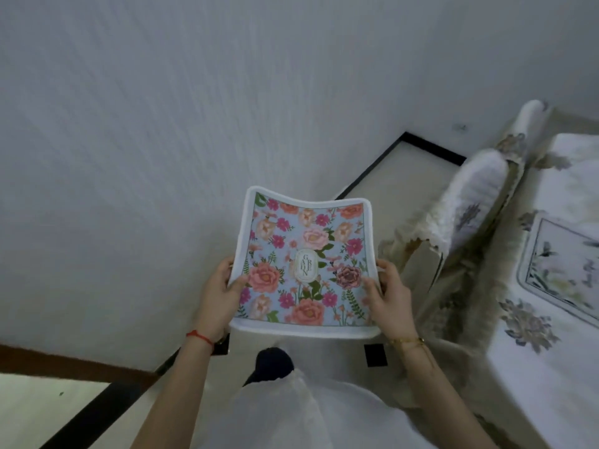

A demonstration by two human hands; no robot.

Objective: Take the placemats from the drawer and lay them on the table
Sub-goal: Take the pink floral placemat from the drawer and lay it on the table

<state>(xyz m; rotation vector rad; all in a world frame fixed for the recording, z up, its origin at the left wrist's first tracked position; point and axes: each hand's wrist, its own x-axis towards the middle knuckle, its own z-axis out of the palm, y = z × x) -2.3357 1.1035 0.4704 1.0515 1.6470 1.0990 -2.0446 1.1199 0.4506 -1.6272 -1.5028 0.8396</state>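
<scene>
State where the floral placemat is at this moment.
In the head view, the floral placemat is at centre, held in the air between the left hand and right hand, left of the cloth-covered table.

Head camera, looking steeply down
It sat close above both forearms, facing the wall point(136, 131) and floor point(382, 176).

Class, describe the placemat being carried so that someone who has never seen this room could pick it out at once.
Start at the white wall ahead, then drop to the left hand and right hand held out before it. Between them is the placemat, square and white-bordered. Its bright pink and orange flowers on blue differ from the pale grey-flowered mat on the table at right.
</scene>
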